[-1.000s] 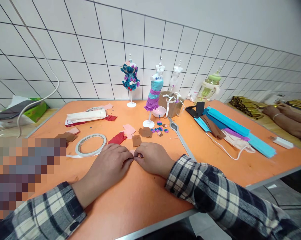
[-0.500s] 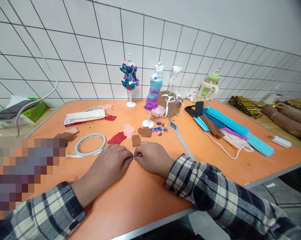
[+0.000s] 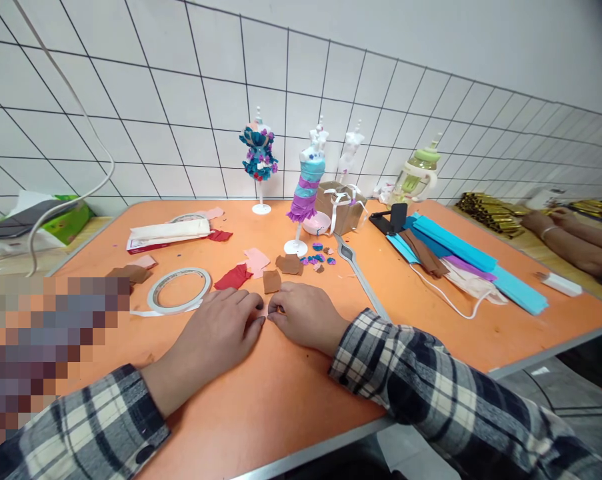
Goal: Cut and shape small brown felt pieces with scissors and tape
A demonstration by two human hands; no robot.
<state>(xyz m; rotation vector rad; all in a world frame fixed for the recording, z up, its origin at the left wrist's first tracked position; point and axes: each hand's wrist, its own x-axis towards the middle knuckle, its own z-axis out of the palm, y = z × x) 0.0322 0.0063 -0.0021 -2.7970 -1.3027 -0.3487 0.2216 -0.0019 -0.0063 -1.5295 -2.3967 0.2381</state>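
My left hand (image 3: 225, 322) and my right hand (image 3: 308, 317) meet low over the table, fingertips almost touching. Both have their fingers curled in a pinch around a small piece of pink crepe paper (image 3: 265, 310), mostly hidden by the fingers. Just beyond my fingertips lies a brown crepe paper square (image 3: 271, 281), with another brown piece (image 3: 289, 265) behind it. Red crepe paper (image 3: 233, 277) and a larger pink piece (image 3: 257, 261) are scattered to the left of these. A roll of white double-sided tape (image 3: 179, 291) lies flat beside my left hand, its loose end trailing out.
Mini mannequins on stands, one dressed in teal (image 3: 259, 157) and one in blue and purple (image 3: 308, 187), stand near a cardboard box (image 3: 348, 207). Folded crepe paper (image 3: 455, 243) and a bottle (image 3: 421, 177) are at the right. Another person's arms (image 3: 571, 233) show far right.
My left thumb and forefinger have shifted slightly apart and left, so more of the pink piece shows between my hands. My right hand has barely moved.
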